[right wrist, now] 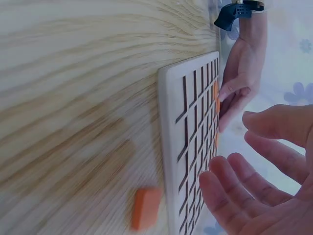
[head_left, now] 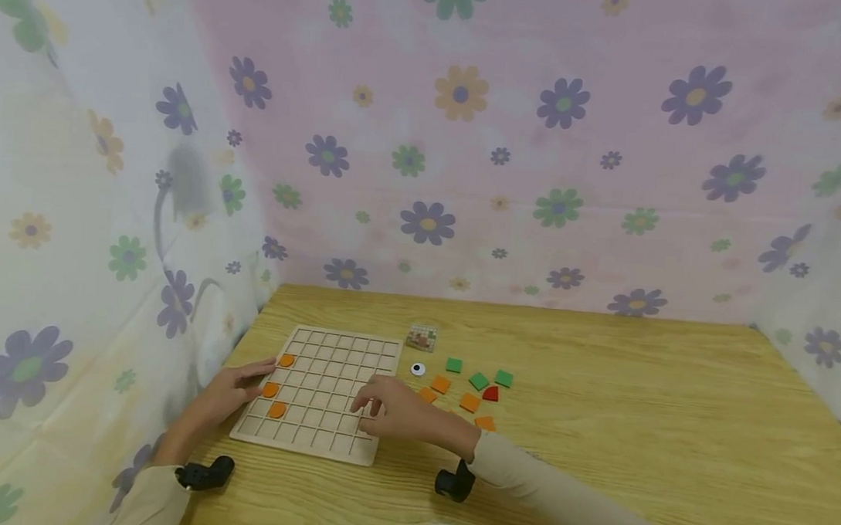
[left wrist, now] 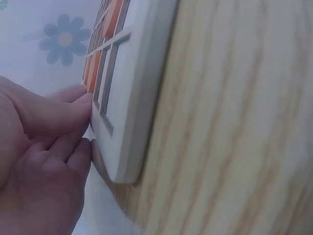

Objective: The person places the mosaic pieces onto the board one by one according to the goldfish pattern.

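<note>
The gridded board [head_left: 317, 399] lay flat on the counter [head_left: 637, 424], with three orange pieces [head_left: 278, 410] along its left side. The left hand [head_left: 223, 395] touched the board's left edge, its grip relaxed. The right hand [head_left: 397, 411] was positioned over the board's right side, fingers and thumb apart. Orange tiles [head_left: 469, 402], green tiles [head_left: 454, 365] and one red piece [head_left: 491, 393] lay right of the board.

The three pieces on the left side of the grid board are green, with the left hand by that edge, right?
Not quite: the head view shows that the three pieces are orange, not green. The rest is right: they sit on the left side of the grid board, with the left hand by that edge.
</note>
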Demonstrator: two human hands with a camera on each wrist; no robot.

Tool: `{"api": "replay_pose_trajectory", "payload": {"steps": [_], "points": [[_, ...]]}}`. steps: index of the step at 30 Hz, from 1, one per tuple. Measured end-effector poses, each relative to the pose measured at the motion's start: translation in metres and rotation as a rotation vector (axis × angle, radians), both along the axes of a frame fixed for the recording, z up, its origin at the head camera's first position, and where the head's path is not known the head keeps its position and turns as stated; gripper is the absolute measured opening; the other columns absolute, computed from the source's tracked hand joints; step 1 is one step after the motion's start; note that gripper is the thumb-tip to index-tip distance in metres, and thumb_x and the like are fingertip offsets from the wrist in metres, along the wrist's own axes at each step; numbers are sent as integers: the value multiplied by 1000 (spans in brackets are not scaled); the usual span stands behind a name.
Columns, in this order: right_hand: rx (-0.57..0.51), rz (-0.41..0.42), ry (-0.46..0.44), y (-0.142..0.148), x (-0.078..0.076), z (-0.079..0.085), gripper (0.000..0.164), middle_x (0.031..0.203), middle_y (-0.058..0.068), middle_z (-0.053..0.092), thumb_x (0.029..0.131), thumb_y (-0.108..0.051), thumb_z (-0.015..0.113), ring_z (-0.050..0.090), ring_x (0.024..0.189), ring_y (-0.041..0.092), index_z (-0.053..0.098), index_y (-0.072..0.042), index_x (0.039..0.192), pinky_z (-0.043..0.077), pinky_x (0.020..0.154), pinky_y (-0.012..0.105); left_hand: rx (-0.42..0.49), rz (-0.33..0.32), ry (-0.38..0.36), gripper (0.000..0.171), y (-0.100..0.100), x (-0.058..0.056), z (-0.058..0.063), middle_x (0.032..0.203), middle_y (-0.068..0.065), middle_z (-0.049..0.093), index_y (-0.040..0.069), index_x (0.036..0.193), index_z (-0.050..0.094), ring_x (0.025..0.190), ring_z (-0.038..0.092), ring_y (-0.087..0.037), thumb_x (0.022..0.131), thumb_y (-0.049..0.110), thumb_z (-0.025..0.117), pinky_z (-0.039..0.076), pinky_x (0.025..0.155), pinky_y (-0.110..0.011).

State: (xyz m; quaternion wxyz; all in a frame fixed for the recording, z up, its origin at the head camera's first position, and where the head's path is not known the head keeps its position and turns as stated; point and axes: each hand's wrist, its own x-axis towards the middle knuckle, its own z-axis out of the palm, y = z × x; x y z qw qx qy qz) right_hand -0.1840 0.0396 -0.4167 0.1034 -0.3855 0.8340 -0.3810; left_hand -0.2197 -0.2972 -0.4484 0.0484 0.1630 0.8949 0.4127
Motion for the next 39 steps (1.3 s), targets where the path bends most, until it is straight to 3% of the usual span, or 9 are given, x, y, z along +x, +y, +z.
{"api": "replay_pose_trajectory", "payload": {"steps": [5, 10, 22, 32, 39], "points": [[4, -33, -38, 34, 10, 0, 19, 101, 7, 58, 87, -9, 66, 57, 79, 13, 70, -8, 106, 48, 63, 19, -5, -20, 31, 42, -1, 1, 0, 140, -22, 44, -7, 130, 53, 129, 36, -43, 89, -1, 59, 37, 90, -12], [-24, -80, -32, 66, 17, -1, 20, 100, 7, 59, 86, -10, 68, 56, 82, 23, 69, -6, 106, 48, 61, 22, 2, -21, 12, 42, -1, -1, -1, 141, -21, 43, -7, 130, 53, 131, 34, -41, 89, -1, 58, 31, 88, -6], [-33, -192, 16, 134, 23, -2, 21, 103, 8, 59, 86, -8, 68, 56, 85, 29, 67, -4, 106, 51, 63, 26, 7, -43, 0, 42, 0, 2, 3, 143, -22, 40, -7, 132, 50, 130, 37, -41, 91, -2, 56, 35, 88, -9], [-36, -250, -3, 170, 29, -7, 21, 98, 9, 56, 86, -12, 69, 53, 81, 24, 67, -4, 106, 50, 57, 27, 3, -32, -12, 43, -1, 1, 1, 143, -21, 40, -6, 133, 50, 131, 34, -41, 91, -2, 55, 34, 87, -8], [-27, -220, 24, 193, 45, -15, 21, 96, 7, 58, 85, -13, 71, 51, 70, 15, 66, -5, 104, 45, 50, 24, 4, -30, -23, 44, 0, 1, 2, 144, -20, 39, -5, 134, 49, 131, 35, -40, 91, -1, 55, 36, 92, -13]]}}
